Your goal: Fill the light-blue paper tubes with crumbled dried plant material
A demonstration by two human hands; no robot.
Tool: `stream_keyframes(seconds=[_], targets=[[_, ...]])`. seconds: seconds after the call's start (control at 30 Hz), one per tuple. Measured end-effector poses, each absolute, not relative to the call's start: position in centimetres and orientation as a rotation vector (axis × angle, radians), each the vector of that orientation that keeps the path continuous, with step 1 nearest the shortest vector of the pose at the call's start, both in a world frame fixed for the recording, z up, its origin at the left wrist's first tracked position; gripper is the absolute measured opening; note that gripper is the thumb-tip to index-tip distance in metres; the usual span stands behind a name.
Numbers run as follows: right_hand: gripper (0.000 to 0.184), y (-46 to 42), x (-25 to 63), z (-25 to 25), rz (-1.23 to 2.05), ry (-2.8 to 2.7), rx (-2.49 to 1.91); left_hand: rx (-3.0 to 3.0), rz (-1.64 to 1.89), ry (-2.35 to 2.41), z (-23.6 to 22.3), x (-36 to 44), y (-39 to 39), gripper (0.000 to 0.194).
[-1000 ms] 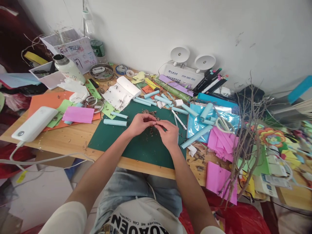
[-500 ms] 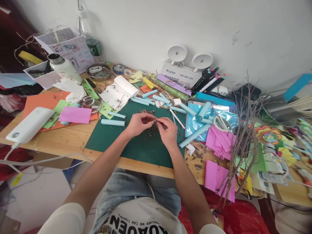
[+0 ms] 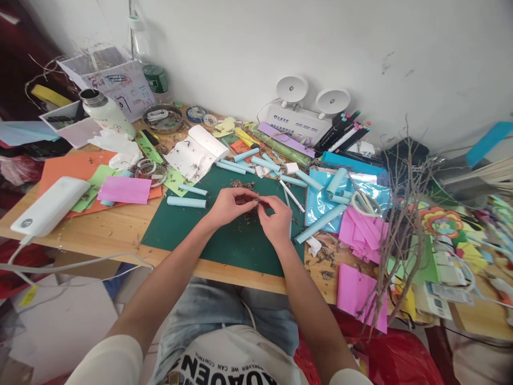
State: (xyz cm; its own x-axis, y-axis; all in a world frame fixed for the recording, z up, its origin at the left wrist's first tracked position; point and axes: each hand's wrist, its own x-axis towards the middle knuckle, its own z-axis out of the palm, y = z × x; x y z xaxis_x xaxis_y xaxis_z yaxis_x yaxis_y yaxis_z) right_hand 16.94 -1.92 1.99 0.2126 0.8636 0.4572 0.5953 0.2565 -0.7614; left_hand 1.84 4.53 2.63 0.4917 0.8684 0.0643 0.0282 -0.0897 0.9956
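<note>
Both hands meet over a dark green cutting mat [image 3: 240,255]. My left hand [image 3: 231,207] is closed, thumb and fingers pinched at the tips. My right hand [image 3: 276,216] pinches too, its fingertips touching those of the left. A small brown bit, like dried leaf, shows between the fingertips; its exact kind is too small to make out. Below and behind the hands lies a pile of brown dried crumbs [image 3: 243,185]. Pale blue paper tubes [image 3: 186,202] lie left of the hands, and a thin white stick [image 3: 292,196] lies to the right.
Dry branches [image 3: 404,235] stand at the right, near pink paper [image 3: 356,294] and scissors [image 3: 366,204]. A white power bank [image 3: 50,206] and a bottle [image 3: 106,113] are at the left. A twin-lamp emergency light [image 3: 298,122] stands against the wall.
The fingertips have shifted slightly against each other and the right fingers are a little more curled. Both hands stay over the same spot on the mat.
</note>
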Motion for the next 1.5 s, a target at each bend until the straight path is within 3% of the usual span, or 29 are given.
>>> stream_keyframes(seconds=[0.1, 0.5, 0.83, 0.97, 1.1, 1.37, 1.5], targets=[[0.020, -2.0, 16.8, 2.4, 0.346, -1.522, -1.384, 1.460, 0.893, 0.810, 2.4, 1.8, 4.8, 0.029], [0.010, -1.9, 17.1, 2.2, 0.413, -1.412, -1.448, 1.581, 0.961, 0.794, 2.3, 1.5, 5.1, 0.026], [0.018, -2.1, 17.1, 2.7, 0.404, -1.419, -1.503, 1.591, 0.801, 0.818, 2.0, 1.6, 5.1, 0.029], [0.009, -2.0, 16.9, 2.7, 0.469, -1.425, -1.418, 1.596, 0.842, 0.823, 1.7, 1.7, 5.2, 0.030], [0.017, -1.9, 16.9, 2.4, 0.513, -1.450, -1.388, 1.485, 0.869, 0.772, 1.8, 1.9, 4.9, 0.032], [0.012, -2.0, 17.0, 2.7, 0.453, -1.464, -1.372, 1.675, 0.837, 0.747, 2.8, 1.7, 4.5, 0.021], [0.014, -1.7, 16.8, 2.3, 0.637, -1.303, -1.376, 1.646, 0.881, 0.686, 3.1, 1.7, 4.3, 0.021]])
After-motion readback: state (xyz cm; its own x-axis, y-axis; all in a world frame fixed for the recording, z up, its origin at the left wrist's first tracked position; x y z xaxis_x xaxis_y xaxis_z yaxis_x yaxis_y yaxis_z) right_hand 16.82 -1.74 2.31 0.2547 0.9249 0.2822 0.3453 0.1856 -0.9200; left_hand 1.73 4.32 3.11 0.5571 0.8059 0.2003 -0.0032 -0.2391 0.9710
